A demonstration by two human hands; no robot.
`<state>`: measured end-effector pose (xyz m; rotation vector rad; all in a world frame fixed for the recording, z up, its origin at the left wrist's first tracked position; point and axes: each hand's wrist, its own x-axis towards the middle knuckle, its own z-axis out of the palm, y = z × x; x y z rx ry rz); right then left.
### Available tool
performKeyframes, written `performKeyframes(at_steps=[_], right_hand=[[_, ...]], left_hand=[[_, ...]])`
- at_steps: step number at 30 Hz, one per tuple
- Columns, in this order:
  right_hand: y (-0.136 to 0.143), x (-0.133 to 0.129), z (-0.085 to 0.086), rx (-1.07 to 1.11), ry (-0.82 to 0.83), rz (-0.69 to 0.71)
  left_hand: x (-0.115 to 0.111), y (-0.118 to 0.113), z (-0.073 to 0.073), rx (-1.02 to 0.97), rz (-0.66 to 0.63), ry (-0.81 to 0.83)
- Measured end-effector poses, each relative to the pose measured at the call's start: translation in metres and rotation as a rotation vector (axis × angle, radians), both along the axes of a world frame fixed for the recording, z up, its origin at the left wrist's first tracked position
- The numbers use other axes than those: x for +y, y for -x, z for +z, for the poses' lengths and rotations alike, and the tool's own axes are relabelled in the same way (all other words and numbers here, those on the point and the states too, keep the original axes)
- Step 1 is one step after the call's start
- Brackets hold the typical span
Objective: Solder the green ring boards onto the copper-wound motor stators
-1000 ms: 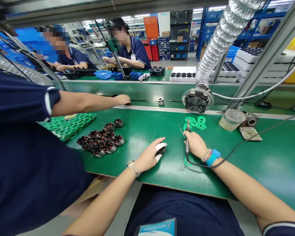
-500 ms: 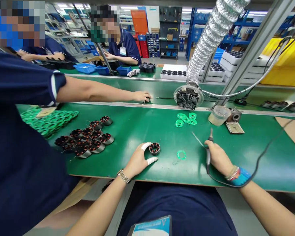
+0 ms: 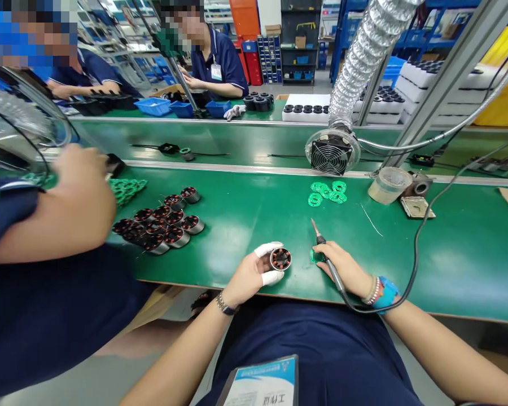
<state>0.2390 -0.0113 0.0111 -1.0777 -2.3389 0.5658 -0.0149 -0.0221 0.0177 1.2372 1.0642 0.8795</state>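
Note:
My left hand (image 3: 252, 273), with white covers on the thumb and a finger, is closed around the sides of a motor stator (image 3: 280, 259), a metal ring with copper windings facing up. In my right hand (image 3: 345, 268) is a soldering iron (image 3: 333, 273), its tip pointing away from me to the upper left. The thumb and a finger of that same hand are at a green ring-shaped circuit board (image 3: 313, 257), partly hidden by them. A thin pale wire (image 3: 371, 220) lies beyond my right hand.
Several green ring boards (image 3: 328, 193) lie below a fume fan (image 3: 332, 157). Several stators (image 3: 165, 223) stand grouped at left, near a co-worker's arm (image 3: 71, 208). A clear tub (image 3: 389, 185) and a solder-tip cleaning tray (image 3: 417, 207) sit at back right. The iron's cable (image 3: 417, 248) loops at right.
My right hand has moved left to the single green board with the iron. My left hand has closed on the stator. The co-worker's arm has drawn back left, and the pale wire lies farther right.

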Motion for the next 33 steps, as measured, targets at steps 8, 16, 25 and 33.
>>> performKeyframes(at_steps=[8, 16, 25, 33], right_hand=[[0.019, -0.025, 0.023, 0.379, 0.222, -0.172], [0.037, -0.031, 0.012, 0.478, 0.163, -0.334], [0.026, -0.029, 0.001, 0.302, -0.037, -0.250], [-0.025, -0.027, 0.017, 0.270, 0.016, -0.329]], left_hand=[[-0.018, -0.020, 0.003, -0.346, -0.085, 0.223], [-0.020, -0.036, 0.001, 0.041, -0.074, 0.044], [-0.002, -0.033, 0.008, 0.545, -0.118, -0.509], [0.021, -0.027, -0.011, 0.419, -0.128, -0.472]])
